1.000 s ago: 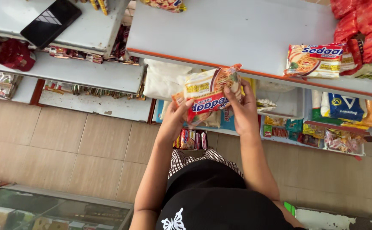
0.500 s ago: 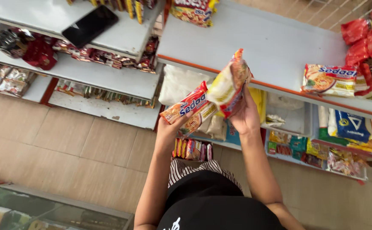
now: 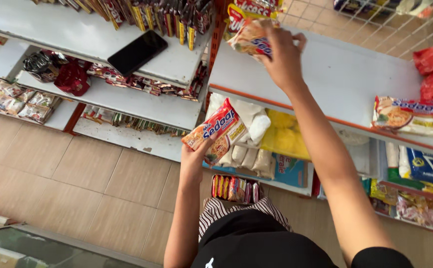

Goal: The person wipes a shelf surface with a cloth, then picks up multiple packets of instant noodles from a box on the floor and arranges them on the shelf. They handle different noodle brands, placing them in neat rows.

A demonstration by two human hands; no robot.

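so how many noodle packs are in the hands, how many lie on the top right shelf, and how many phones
noodle packs in hands: 2, one in the left hand at, one in the right hand at
noodle packs lying on the top right shelf: 1
phones: 1
total: 4

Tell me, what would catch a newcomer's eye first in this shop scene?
First the right hand, stretched out over the white shelf and gripping a noodle packet at its far end. Next the left hand, lower down, holding another packet in front of the bagged goods. A black phone lies on the neighbouring shelf to the left.
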